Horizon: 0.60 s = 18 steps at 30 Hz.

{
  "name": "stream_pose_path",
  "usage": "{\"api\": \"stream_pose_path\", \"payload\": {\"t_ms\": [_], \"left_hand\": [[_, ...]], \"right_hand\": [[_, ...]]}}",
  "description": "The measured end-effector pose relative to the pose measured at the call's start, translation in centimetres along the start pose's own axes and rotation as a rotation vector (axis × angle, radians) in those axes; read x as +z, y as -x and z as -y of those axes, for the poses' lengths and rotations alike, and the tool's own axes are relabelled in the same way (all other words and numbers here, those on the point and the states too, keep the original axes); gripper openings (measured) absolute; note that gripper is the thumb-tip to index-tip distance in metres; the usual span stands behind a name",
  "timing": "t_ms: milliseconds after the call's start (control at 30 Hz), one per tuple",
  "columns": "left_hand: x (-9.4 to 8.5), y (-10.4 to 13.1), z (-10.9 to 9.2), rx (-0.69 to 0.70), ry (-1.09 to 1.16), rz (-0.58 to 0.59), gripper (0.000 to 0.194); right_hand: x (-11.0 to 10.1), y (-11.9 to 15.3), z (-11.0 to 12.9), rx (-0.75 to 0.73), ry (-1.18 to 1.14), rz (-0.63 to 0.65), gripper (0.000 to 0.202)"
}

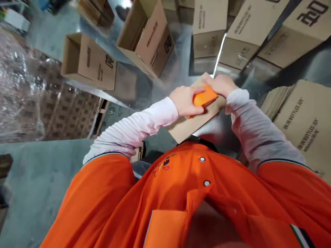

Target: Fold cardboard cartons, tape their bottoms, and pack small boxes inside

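Cardboard (190,126), plain tan, is held by right hand (224,84); left hand (184,100) clasps orange block (207,96).

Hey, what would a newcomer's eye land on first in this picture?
Probably the orange shirt filling the foreground. Above it, the left hand grips an orange block over cardboard, which the right hand holds near its far end. Open boxes stand at upper left.

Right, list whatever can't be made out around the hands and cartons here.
All in the head view:
- Orange object: partly covered by the left hand.
- Right hand: some fingertips hidden behind the cardboard piece.
- Carton at far right: cut off by the right edge.
- Shirt emblem: lettering too small and blurred.
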<state>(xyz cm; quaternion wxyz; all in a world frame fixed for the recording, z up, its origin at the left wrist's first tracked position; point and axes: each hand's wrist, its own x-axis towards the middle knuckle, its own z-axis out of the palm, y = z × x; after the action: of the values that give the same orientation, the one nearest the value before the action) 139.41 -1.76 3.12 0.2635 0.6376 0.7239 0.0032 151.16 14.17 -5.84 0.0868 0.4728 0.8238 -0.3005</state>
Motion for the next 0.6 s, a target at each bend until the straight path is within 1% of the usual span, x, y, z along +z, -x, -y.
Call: {"api": "stream_pose_path", "payload": {"t_ms": [33, 67, 100, 167, 233, 267, 300, 333, 367, 400, 467, 500, 567, 600], "left_hand": [[-0.1, 1.2, 0.6, -0.007, 0.015, 0.012, 0.079], [-0.1, 3.1, 1.4, -0.022, 0.024, 0.034, 0.080], [0.0, 5.6, 2.5, -0.051, 0.026, 0.061, 0.080], [0.8, 11.8, 5.4, -0.137, 0.002, 0.140, 0.084], [2.6, 18.0, 8.6, -0.239, -0.046, 0.244, 0.087], [4.0, 20.3, 10.1, -0.300, -0.078, 0.310, 0.086], [5.5, 21.9, 11.4, -0.345, -0.101, 0.362, 0.084], [7.2, 22.5, 12.3, -0.368, -0.113, 0.398, 0.083], [8.9, 22.3, 12.9, -0.367, -0.106, 0.410, 0.083], [10.4, 21.3, 13.2, -0.342, -0.085, 0.397, 0.084], [13.0, 17.9, 13.0, -0.258, -0.018, 0.332, 0.087], [13.9, 16.0, 12.7, -0.238, 0.002, 0.302, 0.088], [15.2, 13.0, 12.1, -0.220, 0.043, 0.266, 0.090], [15.7, 12.0, 11.8, -0.221, 0.066, 0.250, 0.091]], "right_hand": [[0.3, -0.2, 0.2, 0.006, 0.023, 0.002, 0.102], [0.6, -0.2, 0.3, 0.015, 0.047, -0.014, 0.108], [0.8, -0.1, 0.2, 0.029, 0.067, -0.034, 0.112], [0.8, 0.2, -0.1, 0.061, 0.093, -0.073, 0.114], [0.7, 0.2, -0.3, 0.105, 0.114, -0.092, 0.107], [0.6, 0.1, -0.3, 0.130, 0.121, -0.095, 0.099], [0.6, 0.1, -0.3, 0.145, 0.124, -0.096, 0.091], [0.5, 0.0, -0.3, 0.150, 0.124, -0.096, 0.085], [0.4, 0.0, -0.2, 0.156, 0.127, -0.096, 0.082], [0.4, 0.0, -0.2, 0.165, 0.132, -0.103, 0.081], [0.2, -0.1, -0.2, 0.190, 0.139, -0.123, 0.084], [0.1, -0.2, -0.4, 0.207, 0.122, -0.122, 0.088], [-0.2, -0.4, -0.9, 0.252, 0.010, -0.100, 0.093], [-0.3, -0.7, -1.3, 0.274, -0.075, -0.095, 0.095]]}}
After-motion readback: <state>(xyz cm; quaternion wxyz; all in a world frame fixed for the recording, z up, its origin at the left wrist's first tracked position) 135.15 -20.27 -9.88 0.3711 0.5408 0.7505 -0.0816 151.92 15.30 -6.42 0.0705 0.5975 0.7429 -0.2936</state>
